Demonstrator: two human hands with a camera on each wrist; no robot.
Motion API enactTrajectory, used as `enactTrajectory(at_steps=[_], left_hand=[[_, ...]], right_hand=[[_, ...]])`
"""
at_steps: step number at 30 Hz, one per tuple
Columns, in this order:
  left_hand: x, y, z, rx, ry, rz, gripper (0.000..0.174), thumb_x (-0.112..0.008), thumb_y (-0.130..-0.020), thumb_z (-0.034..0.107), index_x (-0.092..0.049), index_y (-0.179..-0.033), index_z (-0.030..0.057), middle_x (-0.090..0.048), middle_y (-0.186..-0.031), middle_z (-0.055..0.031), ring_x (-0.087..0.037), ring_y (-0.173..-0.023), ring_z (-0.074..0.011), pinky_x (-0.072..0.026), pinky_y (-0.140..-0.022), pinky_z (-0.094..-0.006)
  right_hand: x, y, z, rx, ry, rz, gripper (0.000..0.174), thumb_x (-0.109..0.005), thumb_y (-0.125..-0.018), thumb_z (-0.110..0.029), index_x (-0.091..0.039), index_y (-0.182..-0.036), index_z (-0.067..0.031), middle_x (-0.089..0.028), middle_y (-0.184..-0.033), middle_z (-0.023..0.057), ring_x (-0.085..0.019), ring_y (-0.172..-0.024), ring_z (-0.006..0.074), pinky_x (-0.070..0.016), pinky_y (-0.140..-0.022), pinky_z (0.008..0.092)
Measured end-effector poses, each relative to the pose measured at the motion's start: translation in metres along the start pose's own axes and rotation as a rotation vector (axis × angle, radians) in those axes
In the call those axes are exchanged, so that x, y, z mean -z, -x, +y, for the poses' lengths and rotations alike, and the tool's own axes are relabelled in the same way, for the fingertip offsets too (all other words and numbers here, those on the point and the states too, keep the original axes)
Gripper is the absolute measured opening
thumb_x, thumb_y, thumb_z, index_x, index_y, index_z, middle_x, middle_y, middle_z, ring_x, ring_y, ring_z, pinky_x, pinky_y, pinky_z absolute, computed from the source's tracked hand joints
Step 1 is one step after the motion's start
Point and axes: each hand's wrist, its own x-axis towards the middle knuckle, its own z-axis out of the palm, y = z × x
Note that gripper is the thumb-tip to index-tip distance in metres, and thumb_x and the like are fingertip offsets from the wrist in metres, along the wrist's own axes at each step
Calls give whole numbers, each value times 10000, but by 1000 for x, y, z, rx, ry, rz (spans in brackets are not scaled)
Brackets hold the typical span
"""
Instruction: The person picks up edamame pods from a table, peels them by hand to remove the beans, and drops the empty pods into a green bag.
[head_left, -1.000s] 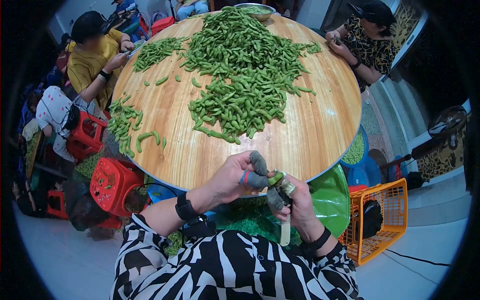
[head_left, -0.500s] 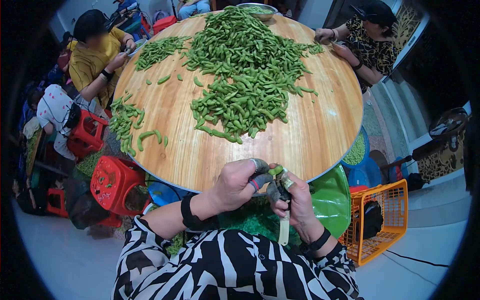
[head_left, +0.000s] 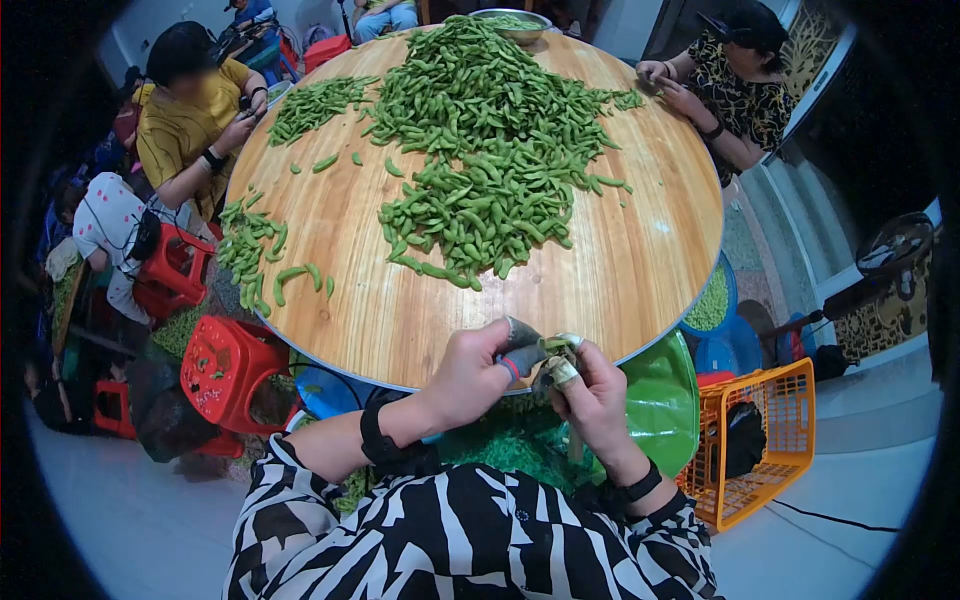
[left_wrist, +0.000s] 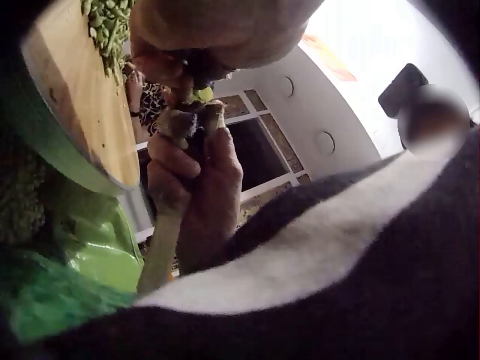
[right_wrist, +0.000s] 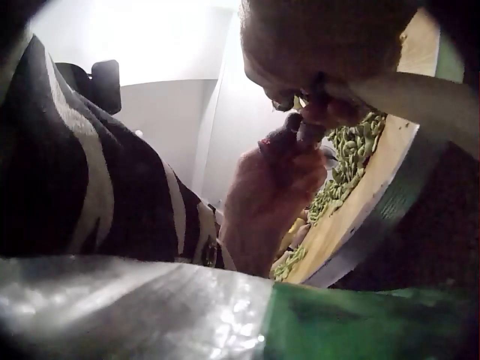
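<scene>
Both hands meet just over the near edge of the round wooden table (head_left: 350, 330). My left hand (head_left: 470, 372), with grey covers on its finger and thumb, pinches a green soybean pod (left_wrist: 202, 95). My right hand (head_left: 597, 395), its thumb wrapped in a whitish cover, is close against the pod's other side. Its curled fingers grip a tool with a pale handle (left_wrist: 160, 251) that points down below the fist. The working end of this tool is hidden between the hands. Beyond them lies a big heap of soybean pods (head_left: 480, 150).
Smaller pod piles (head_left: 250, 245) lie at the table's left. One person in yellow (head_left: 185, 130) and another in a patterned top (head_left: 745, 110) sit around it. A green bag (head_left: 660, 400) and an orange crate (head_left: 760, 440) stand at right, a red stool (head_left: 225, 365) at left.
My left hand has turned from fingers-up to back-of-hand up, staying at the right hand. The right hand has rotated, and the pale handle below it shows less in the head view.
</scene>
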Motion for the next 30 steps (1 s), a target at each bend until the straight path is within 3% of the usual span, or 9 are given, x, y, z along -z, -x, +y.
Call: enactTrajectory(at_steps=[3, 6, 10, 12, 15, 20, 23, 26, 30], left_hand=[[-4, 7, 7, -17, 11, -19, 161, -617, -854, 52, -629, -992, -30, -659, -796, -53, -598, -696, -105, -483, -608, -257], [-1, 11, 13, -156, -248, -58, 153, -624, -842, 40, -627, -978, -30, -657, -792, -88, -594, -698, -95, -489, -615, -265], [-4, 15, 12, -181, -276, -99, 175, -637, -828, 38, -616, -987, -32, -657, -798, -106, -595, -699, -93, -492, -619, -266], [-5, 16, 8, -40, -148, -137, 178, -632, -824, 30, -609, -991, -28, -653, -794, -97, -592, -688, -98, -488, -606, -266], [-2, 17, 8, 10, -91, -211, 191, -623, -822, 25, -601, -1004, -28, -638, -789, -92, -576, -693, -99, -481, -614, -266], [-6, 16, 2, 19, -104, -213, 170, -582, -812, 17, -567, -976, -25, -582, -755, -90, -530, -689, -106, -457, -620, -277], [-12, 17, -4, 33, -111, -231, 154, -540, -773, -13, -526, -925, -26, -529, -716, -111, -510, -687, -128, -442, -619, -303], [-15, 15, -11, 59, -132, -267, 187, -504, -714, -48, -471, -897, -25, -485, -697, -151, -488, -681, -165, -429, -619, -344], [-9, 14, -1, 67, -220, -429, 251, -521, -726, -49, -481, -971, -11, -565, -768, -175, -531, -710, -162, -446, -643, -338]], right_hand=[[1, 0, 2, 137, 253, 48, 271, -576, -844, -10, -524, -1109, 13, -610, -813, 69, -574, -656, 116, -484, -599, 263], [2, 3, 0, 270, 404, 103, 316, -622, -790, -18, -518, -1087, 14, -607, -822, 116, -603, -707, 157, -501, -659, 296], [0, 6, 0, 368, 520, 158, 343, -629, -757, -23, -518, -1079, 16, -614, -838, 139, -602, -716, 162, -494, -656, 292], [0, 8, -6, 357, 581, 121, 356, -619, -737, -12, -518, -1076, 22, -605, -806, 131, -600, -733, 164, -484, -657, 277], [10, 3, 3, 212, 284, 95, 336, -612, -738, -14, -527, -1062, 21, -591, -772, 118, -586, -704, 162, -477, -654, 267], [11, 11, -6, 257, 443, 9, 263, -619, -725, -30, -557, -976, 18, -557, -709, 100, -545, -609, 154, -451, -585, 272], [11, 13, -7, 355, 572, -58, 233, -637, -692, -34, -558, -907, 9, -493, -633, 129, -516, -503, 250, -417, -485, 321], [13, 17, -7, 415, 675, -118, 222, -639, -688, -42, -560, -891, 4, -500, -631, 133, -522, -508, 258, -421, -491, 324], [24, 21, -6, 179, 591, -79, 182, -625, -699, -55, -546, -855, -3, -490, -608, 127, -500, -498, 237, -410, -483, 323]])
